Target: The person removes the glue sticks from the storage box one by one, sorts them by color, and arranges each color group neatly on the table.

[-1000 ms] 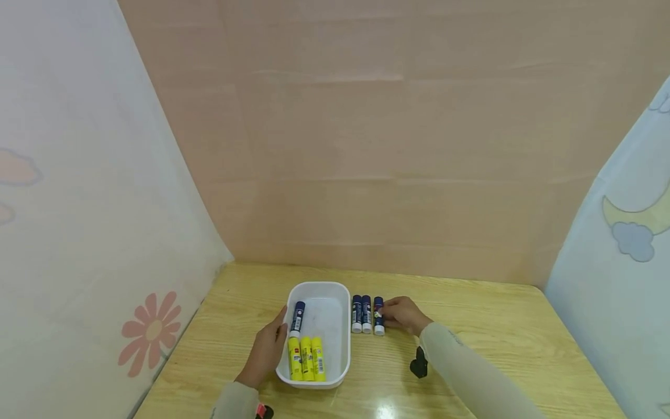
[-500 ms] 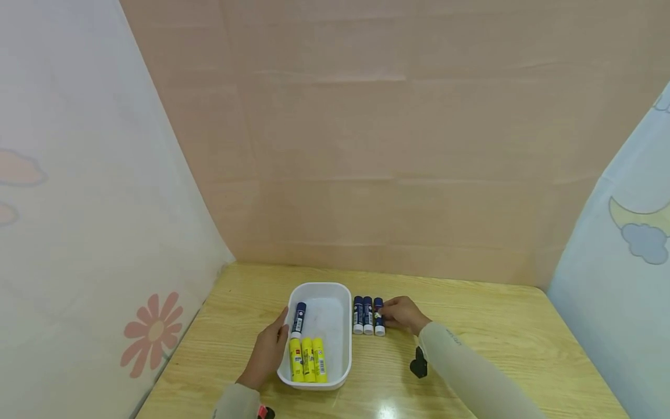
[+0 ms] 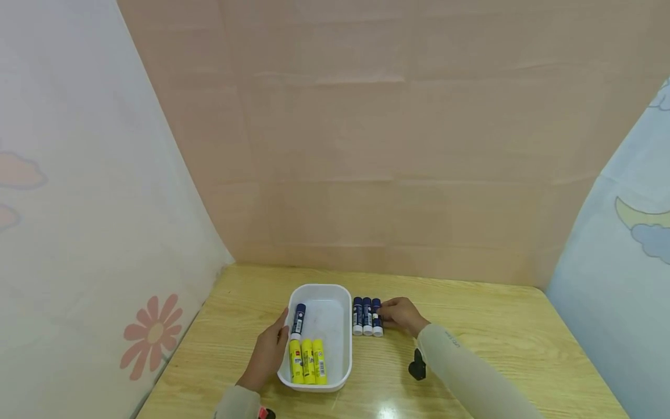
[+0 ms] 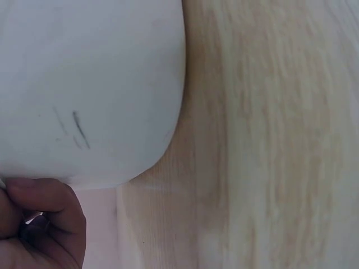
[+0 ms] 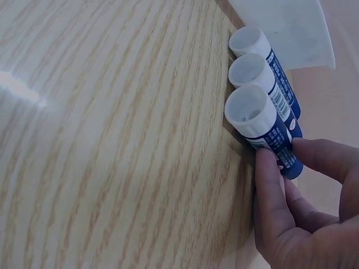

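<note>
In the head view, my left hand (image 3: 268,353) holds the left edge of a white plastic tray (image 3: 344,377). The left wrist view shows its curled fingers (image 4: 47,196) at the tray's rim. Inside lie one dark blue glue stick (image 3: 298,321) and, below it, yellow glue sticks (image 3: 307,362) side by side. To the right of the tray, dark blue glue sticks (image 3: 358,314) with white bases lie in a row on the table. My right hand (image 3: 402,314) pinches the rightmost glue stick (image 5: 266,126) between thumb and fingers, close beside the middle one (image 5: 269,84).
A pale wooden table (image 3: 471,343) bears everything. Brown paper (image 3: 366,174) covers the back wall, and patterned white sheets (image 3: 94,233) hang at both sides. The row of glue sticks lies close to the tray's right wall.
The rightmost glue stick has moved slightly left with my right hand, narrowing the gap to the middle one. My left hand stays at the tray's edge.
</note>
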The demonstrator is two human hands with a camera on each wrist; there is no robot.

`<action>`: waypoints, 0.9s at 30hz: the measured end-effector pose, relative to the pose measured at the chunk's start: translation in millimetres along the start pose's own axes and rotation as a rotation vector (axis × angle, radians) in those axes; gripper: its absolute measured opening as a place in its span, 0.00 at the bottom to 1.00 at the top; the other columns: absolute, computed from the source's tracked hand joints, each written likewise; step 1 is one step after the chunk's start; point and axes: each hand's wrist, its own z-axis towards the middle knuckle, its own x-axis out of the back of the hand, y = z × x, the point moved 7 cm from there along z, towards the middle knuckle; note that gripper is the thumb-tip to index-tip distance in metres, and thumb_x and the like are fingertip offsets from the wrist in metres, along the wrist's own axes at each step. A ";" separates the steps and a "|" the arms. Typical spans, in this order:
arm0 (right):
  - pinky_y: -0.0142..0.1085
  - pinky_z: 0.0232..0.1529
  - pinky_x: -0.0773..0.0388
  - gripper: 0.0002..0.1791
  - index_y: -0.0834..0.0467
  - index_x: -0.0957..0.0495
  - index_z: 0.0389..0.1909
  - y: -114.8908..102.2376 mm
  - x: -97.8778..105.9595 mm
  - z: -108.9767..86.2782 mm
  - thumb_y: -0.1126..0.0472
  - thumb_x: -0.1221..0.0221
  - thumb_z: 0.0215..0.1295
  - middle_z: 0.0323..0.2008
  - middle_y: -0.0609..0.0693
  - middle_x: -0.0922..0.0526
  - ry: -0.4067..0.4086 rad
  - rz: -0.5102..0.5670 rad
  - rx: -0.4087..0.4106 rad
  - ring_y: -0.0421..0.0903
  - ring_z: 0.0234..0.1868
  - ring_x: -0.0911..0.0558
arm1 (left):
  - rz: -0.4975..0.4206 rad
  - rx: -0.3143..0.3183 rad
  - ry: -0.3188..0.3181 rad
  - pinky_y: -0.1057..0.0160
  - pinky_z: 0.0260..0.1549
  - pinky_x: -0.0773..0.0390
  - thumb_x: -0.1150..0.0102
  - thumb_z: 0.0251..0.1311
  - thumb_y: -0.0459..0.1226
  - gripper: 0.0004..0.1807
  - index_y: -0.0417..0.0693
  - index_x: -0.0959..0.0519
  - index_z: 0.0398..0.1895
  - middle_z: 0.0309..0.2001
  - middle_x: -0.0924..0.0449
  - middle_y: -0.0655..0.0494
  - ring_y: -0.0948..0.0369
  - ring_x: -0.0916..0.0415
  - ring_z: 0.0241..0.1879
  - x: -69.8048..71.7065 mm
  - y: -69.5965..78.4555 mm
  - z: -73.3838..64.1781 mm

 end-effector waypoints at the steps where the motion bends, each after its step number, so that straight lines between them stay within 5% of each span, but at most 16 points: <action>1: 0.43 0.41 0.18 0.24 0.77 0.29 0.56 0.6 -0.1 -0.2 0.67 0.38 0.63 0.45 0.63 0.19 0.001 0.006 -0.002 0.52 0.42 0.17 | 0.001 0.000 0.000 0.53 0.53 0.25 0.57 0.75 0.38 0.27 0.49 0.42 0.75 0.68 0.34 0.47 0.59 0.27 0.54 -0.1 0.0 0.0; 16: 0.45 0.41 0.18 0.21 0.75 0.28 0.54 -1.0 4.9 -3.9 0.66 0.40 0.65 0.46 0.64 0.20 -0.011 -0.005 0.014 0.54 0.42 0.18 | -0.030 0.004 -0.019 0.48 0.57 0.29 0.56 0.75 0.38 0.27 0.49 0.42 0.75 0.68 0.34 0.46 0.51 0.30 0.62 -0.5 2.8 -1.1; 21: 0.48 0.45 0.19 0.20 0.74 0.27 0.54 -15.1 13.0 -6.8 0.64 0.42 0.67 0.48 0.64 0.20 -0.003 -0.065 0.076 0.56 0.45 0.19 | -0.010 0.000 -0.016 0.49 0.56 0.28 0.56 0.75 0.38 0.27 0.48 0.42 0.75 0.68 0.34 0.45 0.53 0.28 0.60 -1.2 4.0 0.8; 27: 0.51 0.50 0.22 0.23 0.76 0.32 0.60 -30.6 11.4 -6.2 0.67 0.46 0.69 0.53 0.67 0.22 -0.042 0.000 0.100 0.61 0.51 0.20 | -0.008 -0.012 -0.013 0.51 0.55 0.26 0.56 0.75 0.38 0.27 0.48 0.42 0.75 0.68 0.34 0.45 0.55 0.27 0.57 -1.5 5.7 3.7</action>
